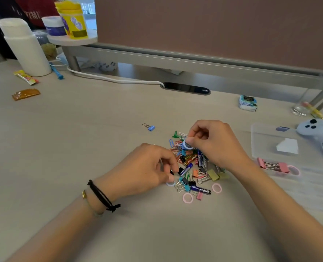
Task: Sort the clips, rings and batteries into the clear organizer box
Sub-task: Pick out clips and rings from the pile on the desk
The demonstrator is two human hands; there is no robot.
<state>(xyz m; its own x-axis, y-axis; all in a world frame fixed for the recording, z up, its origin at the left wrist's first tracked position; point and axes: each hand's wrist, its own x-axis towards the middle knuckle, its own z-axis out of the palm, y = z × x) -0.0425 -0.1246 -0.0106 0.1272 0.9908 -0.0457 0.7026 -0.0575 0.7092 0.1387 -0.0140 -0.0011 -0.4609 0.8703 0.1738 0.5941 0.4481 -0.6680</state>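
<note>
Both hands [149,167] [211,142] down in a heap of clips, rings and batteries [192,163] on a pale desk [100,114].

Right fingers pinched on a white ring [187,145] at the heap's far edge; left fingers closed on a small black clip [175,171] at its near left. Clear box [274,148] lying right of the heap, pink clips [273,165] and a ring inside. Stray blue clip [150,127] farther out. Beyond, a brown partition [213,25] on a grey rail, white cable [111,79], paper roll [24,46] far left.
</note>
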